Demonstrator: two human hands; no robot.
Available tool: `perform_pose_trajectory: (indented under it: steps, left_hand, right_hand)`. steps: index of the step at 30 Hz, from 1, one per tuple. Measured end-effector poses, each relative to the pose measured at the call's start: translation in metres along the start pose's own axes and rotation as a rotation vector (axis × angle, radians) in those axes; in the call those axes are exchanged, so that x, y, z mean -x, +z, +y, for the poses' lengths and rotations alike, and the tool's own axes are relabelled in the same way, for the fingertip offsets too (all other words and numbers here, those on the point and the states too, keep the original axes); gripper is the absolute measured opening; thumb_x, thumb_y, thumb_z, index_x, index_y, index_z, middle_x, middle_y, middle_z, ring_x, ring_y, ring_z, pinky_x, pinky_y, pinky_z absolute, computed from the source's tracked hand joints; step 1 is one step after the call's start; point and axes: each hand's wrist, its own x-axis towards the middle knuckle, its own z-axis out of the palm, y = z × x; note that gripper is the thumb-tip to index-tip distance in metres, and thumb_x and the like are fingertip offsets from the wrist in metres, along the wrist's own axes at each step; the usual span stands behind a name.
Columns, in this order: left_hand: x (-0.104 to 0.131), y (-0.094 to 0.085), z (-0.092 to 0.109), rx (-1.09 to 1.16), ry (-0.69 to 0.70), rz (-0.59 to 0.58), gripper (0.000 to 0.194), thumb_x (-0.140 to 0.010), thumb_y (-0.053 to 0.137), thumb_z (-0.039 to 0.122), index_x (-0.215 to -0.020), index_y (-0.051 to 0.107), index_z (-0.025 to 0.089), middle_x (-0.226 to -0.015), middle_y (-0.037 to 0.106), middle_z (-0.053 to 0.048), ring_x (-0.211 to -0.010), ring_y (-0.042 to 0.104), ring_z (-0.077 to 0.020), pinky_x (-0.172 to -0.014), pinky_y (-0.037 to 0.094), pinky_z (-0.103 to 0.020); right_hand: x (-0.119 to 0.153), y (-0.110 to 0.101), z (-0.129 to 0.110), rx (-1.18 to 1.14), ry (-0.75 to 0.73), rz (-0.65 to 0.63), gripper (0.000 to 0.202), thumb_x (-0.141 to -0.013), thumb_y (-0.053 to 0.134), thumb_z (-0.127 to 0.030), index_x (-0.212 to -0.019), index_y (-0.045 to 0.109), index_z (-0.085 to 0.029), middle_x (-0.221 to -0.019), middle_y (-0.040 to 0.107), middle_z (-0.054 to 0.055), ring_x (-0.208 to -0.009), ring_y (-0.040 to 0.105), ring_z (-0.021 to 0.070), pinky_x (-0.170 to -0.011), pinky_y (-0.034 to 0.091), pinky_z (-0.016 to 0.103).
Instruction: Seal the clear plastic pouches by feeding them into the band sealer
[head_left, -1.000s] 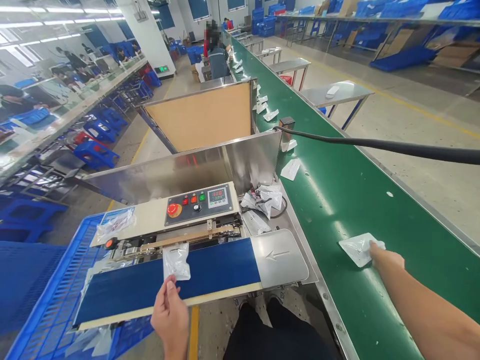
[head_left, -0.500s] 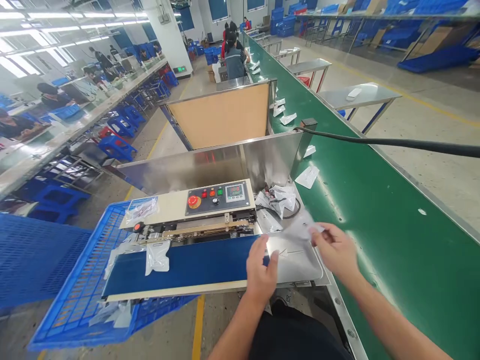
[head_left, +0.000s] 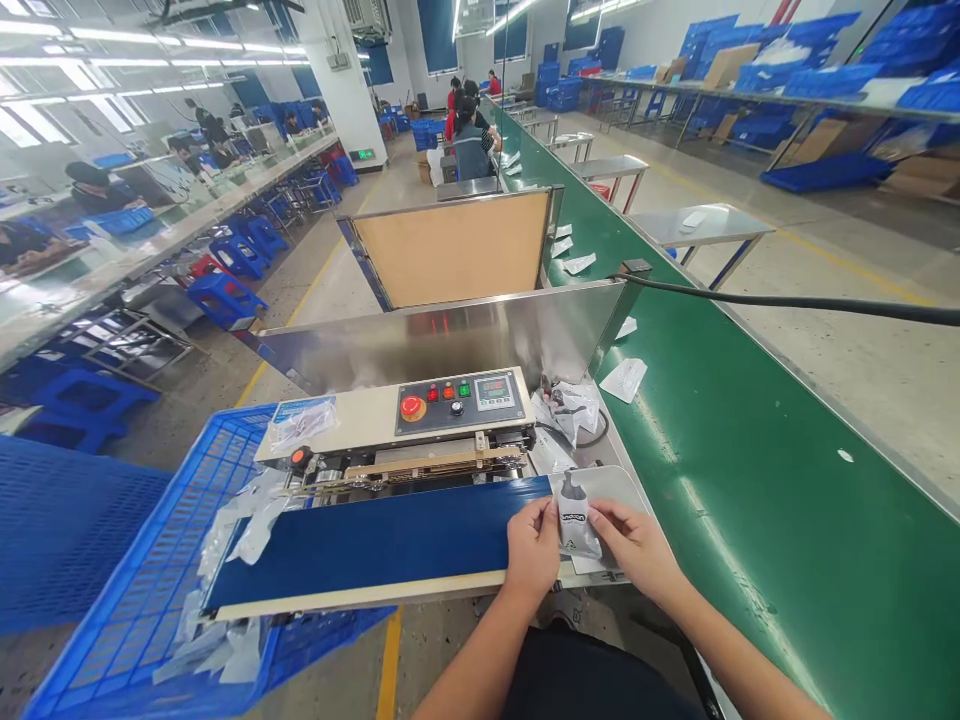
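Observation:
A small plastic bag (head_left: 577,533) with dark lettering is held upright between my two hands, over the metal plate at the right end of the sealing machine. My left hand (head_left: 534,548) pinches its left edge. My right hand (head_left: 631,545) grips the right edge between thumb and fingers. Just left of the hands runs the machine's blue belt (head_left: 390,545), below the band sealer's control panel (head_left: 459,402). Behind the bag, several filled bags (head_left: 574,410) lie heaped by the machine's right end.
A green conveyor (head_left: 720,470) with scattered bags runs along the right. Under the belt's left end sits a blue basket (head_left: 112,600) with several bags. A metal panel (head_left: 450,325) stands behind the machine, and a black cable (head_left: 787,302) crosses the conveyor.
My right hand has moved left with the bag, and my left hand now grips it too. The bag on the blue belt has travelled left to its end.

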Motion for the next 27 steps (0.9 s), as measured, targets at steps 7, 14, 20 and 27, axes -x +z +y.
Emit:
perform_pose_trajectory:
  steps: [7,14,20,27]
  left_hand:
    - [-0.023,-0.005,-0.009,-0.07,-0.231,0.215,0.046,-0.089,0.069,0.057,-0.066,0.075,0.018,-0.057,0.06,-0.001,-0.062,0.056,-0.0191,-0.06,0.043,-0.027]
    - [-0.045,-0.025,-0.019,-0.014,-0.302,0.329,0.046,-0.084,0.072,0.06,-0.075,0.081,0.016,-0.063,0.068,-0.004,-0.067,0.063,-0.0224,-0.062,0.048,-0.029]
    - [-0.032,-0.059,-0.018,0.03,-0.274,0.413,0.052,-0.083,0.072,0.064,-0.087,0.084,0.014,-0.081,0.079,-0.009,-0.08,0.072,-0.0261,-0.07,0.053,-0.031]
    - [0.001,-0.107,-0.011,-0.004,-0.269,0.653,0.055,-0.086,0.078,0.056,-0.122,0.079,0.015,-0.128,0.079,-0.018,-0.117,0.075,-0.0333,-0.099,0.059,-0.04]
  right_hand:
    - [-0.023,0.001,0.005,0.154,0.092,0.276,0.042,-0.078,0.069,-0.06,-0.07,0.076,-0.019,-0.061,0.068,0.004,-0.059,0.06,0.0207,-0.056,0.046,0.03]
    - [-0.058,0.029,0.001,0.134,0.139,0.189,0.04,-0.077,0.066,-0.056,-0.06,0.067,-0.021,-0.056,0.065,0.003,-0.054,0.056,0.0176,-0.054,0.039,0.029]
    - [-0.069,0.062,0.0,0.141,0.175,-0.016,0.043,-0.08,0.068,-0.061,-0.067,0.068,-0.02,-0.056,0.066,0.001,-0.05,0.055,0.0155,-0.053,0.041,0.027]
    - [-0.143,0.015,-0.009,0.46,0.071,0.134,0.036,-0.087,0.068,-0.054,-0.087,0.076,-0.02,-0.079,0.076,0.009,-0.069,0.069,0.0226,-0.063,0.048,0.03]
